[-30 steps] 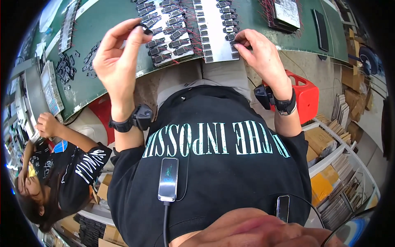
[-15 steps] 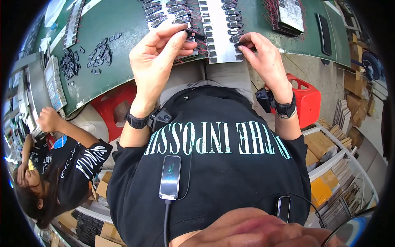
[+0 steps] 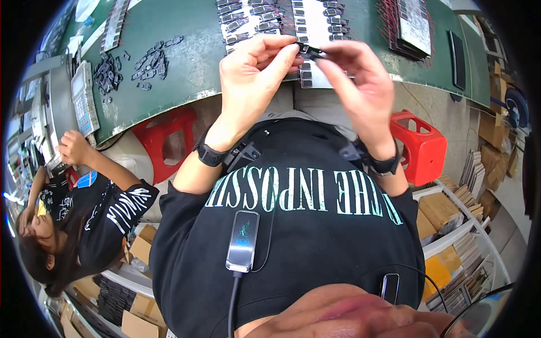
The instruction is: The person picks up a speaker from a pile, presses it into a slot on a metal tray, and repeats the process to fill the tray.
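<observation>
The green table fills the top of the view, its near edge curving just above the person's chest. Rows of small dark parts lie on white strips along the middle of the table, a loose scatter of parts sits toward the left end, and a flat stack of components with red leads lies near the right end. No tray or bin shows on the table; the parts rest on strips or bare surface.

A second ago the hands were apart, each over the rows. Now both have come together above the near edge, so the piece has likely been lifted off the strip and is being worked between them. The left hand pinches a small black part with thumb and forefinger pressed together on it; the right hand, blurred, has its fingers closed on the part's other end.

A red stool stands below the right end.
</observation>
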The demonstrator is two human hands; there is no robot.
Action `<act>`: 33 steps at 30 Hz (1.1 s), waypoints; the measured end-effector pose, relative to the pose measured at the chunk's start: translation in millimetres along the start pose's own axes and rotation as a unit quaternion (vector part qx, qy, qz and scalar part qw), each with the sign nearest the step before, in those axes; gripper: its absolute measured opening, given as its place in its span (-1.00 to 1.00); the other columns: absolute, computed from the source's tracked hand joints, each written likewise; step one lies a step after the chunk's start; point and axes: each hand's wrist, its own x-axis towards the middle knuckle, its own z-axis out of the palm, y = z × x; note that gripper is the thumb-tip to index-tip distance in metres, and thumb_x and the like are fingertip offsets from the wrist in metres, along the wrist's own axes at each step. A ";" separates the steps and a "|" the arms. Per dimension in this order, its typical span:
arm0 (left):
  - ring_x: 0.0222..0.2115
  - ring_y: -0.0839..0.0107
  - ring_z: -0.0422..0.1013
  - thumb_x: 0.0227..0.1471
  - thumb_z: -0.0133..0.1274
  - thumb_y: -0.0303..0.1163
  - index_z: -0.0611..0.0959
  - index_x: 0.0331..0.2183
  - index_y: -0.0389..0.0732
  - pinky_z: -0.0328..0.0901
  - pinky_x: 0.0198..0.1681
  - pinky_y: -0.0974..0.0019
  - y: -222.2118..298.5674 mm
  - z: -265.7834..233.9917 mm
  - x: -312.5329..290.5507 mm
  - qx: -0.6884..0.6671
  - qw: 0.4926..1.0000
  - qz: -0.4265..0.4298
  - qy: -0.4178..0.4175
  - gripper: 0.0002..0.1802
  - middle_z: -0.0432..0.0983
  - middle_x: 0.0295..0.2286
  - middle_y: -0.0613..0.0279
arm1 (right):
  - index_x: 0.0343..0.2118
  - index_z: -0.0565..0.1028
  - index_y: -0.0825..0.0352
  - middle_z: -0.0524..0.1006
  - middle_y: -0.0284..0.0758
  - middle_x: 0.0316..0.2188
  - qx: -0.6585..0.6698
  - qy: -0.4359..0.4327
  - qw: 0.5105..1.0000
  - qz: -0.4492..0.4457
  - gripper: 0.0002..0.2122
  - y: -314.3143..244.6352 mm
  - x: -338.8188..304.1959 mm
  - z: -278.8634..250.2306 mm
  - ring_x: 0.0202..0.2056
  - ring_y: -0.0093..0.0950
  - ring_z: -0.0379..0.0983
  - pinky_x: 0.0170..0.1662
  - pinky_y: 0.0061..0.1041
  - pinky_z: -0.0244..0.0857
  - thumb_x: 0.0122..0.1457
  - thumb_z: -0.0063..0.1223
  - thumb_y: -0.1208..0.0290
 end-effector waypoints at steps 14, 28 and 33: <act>-0.26 0.43 0.58 0.22 0.01 -0.54 0.61 -0.09 -0.39 0.51 -0.20 0.45 -3.8 2.3 -0.5 -0.050 0.997 -0.048 -0.032 -0.76 0.62 -0.26 0.11 | -0.20 0.55 0.41 0.56 -0.41 -0.27 0.038 -0.045 0.998 0.033 -0.87 23.1 9.6 -5.1 -0.22 -0.66 0.48 -0.11 -0.67 0.37 0.20 0.15 0.58; -0.30 0.44 0.59 0.22 0.00 -0.55 0.62 -0.10 -0.38 0.51 -0.21 0.46 0.7 -1.5 -2.1 -0.012 0.998 -0.028 -0.059 -0.77 0.63 -0.29 0.13 | -0.14 0.48 0.40 0.53 -0.35 -0.20 0.126 -0.148 0.975 0.110 -0.83 26.9 20.6 -12.5 -0.18 -0.62 0.49 -0.06 -0.60 0.40 0.22 0.12 0.56; -0.31 0.50 0.58 0.20 0.03 -0.54 0.63 -0.12 -0.37 0.50 -0.26 0.48 -7.6 1.0 -4.5 0.005 0.998 -0.034 -0.047 -0.78 0.64 -0.32 0.17 | -0.20 0.50 0.42 0.58 -0.32 -0.32 0.026 -0.088 0.994 0.051 -0.84 27.6 11.4 -2.5 -0.27 -0.59 0.54 -0.15 -0.55 0.45 0.17 0.14 0.55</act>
